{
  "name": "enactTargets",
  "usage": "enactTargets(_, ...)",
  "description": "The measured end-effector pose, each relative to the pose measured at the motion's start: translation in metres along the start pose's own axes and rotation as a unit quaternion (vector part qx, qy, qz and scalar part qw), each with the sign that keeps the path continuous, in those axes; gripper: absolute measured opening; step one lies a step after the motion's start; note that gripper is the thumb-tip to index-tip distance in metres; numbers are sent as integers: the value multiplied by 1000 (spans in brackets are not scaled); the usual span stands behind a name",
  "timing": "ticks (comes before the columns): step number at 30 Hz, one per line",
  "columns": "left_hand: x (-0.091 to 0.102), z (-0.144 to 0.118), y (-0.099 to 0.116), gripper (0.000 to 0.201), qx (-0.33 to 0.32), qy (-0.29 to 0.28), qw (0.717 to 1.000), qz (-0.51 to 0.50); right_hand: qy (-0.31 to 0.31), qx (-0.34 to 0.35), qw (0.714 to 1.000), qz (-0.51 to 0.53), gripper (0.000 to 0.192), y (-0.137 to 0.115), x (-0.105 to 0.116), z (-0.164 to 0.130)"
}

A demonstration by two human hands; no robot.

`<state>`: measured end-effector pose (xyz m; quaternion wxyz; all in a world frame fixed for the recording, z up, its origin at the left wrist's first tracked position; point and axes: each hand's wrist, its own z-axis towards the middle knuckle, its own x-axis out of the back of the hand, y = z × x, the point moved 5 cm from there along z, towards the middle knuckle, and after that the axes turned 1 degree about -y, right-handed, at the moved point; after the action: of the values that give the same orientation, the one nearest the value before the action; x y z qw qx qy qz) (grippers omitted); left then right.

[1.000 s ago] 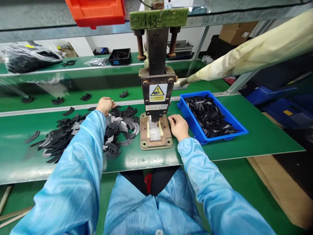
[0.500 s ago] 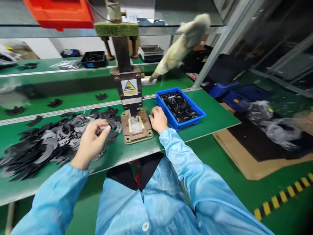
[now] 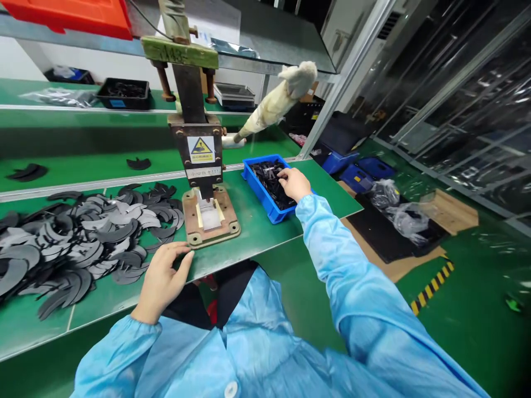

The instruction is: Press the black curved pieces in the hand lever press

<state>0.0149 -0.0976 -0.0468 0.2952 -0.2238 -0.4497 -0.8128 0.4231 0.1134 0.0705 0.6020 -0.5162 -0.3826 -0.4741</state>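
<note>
My left hand (image 3: 162,281) lies flat, palm down, on the front edge of the green bench (image 3: 257,232), just below the base plate (image 3: 194,235) of a small hand press (image 3: 198,149). It holds nothing. A heap of black and grey crescent-shaped pieces (image 3: 83,237) spreads to its left. My right hand (image 3: 293,183) reaches into the blue bin (image 3: 259,193) to the right of the press. Its fingertips rest on the small black parts (image 3: 267,174) inside. Whether it grips one is hidden by the curled fingers.
The press lever, wrapped in pale cloth (image 3: 274,102), sticks up to the right. A red bin (image 3: 70,14) sits on the shelf above, a black tray (image 3: 124,91) on the rear bench. On the floor at right lie cardboard (image 3: 394,268), blue crates (image 3: 352,171) and plastic bags (image 3: 398,213).
My left hand came off the crescent heap, lifted a small piece, then dropped to the bench edge. My right hand left the press base for the blue bin. My view swung right.
</note>
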Motion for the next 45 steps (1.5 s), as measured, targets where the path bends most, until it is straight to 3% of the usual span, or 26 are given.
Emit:
enactTargets(4, 0, 1, 0, 14, 15, 3, 1000, 1, -68, -1, 997, -36, 35, -6, -19, 26)
enactTargets(8, 1, 0, -2, 14, 20, 3, 1000, -7, -91, -14, 994, -64, 43, -21, -34, 34)
enactTargets(11, 1, 0, -1, 13, 21, 4, 1000, -17, -68, -25, 995, -72, 38, -25, -27, 31)
enactTargets(14, 3, 0, -1, 12, 28, 8, 999, -29, -22, -33, 997, -67, 35, -23, -4, 23)
enactTargets(19, 6, 1, -2, 13, 56, 26, 995, -79, 52, 13, 998, -20, 37, -35, 28, -22)
enactTargets(23, 9, -2, 10, 19, 87, 54, 984, -142, 40, 157, 984, 76, 28, -77, 7, -95)
enactTargets(26, 10, -5, 34, 33, 64, 37, 976, -204, 47, 334, 917, 213, 20, -120, -16, -156)
enactTargets(29, 13, -7, 57, 45, 25, 7, 976, -218, 29, 412, 865, 285, 19, -150, -37, -194)
enactTargets(35, 21, -16, 68, 24, 38, 0, 985, -168, -10, 422, 852, 309, 19, -167, -64, -209)
enactTargets(40, 18, -21, 65, 22, 69, -15, 988, -136, -22, 418, 856, 303, 19, -163, -67, -210)
enactTargets(45, 18, -17, 71, 18, 33, -28, 993, -110, -20, 427, 859, 281, 18, -163, -67, -211)
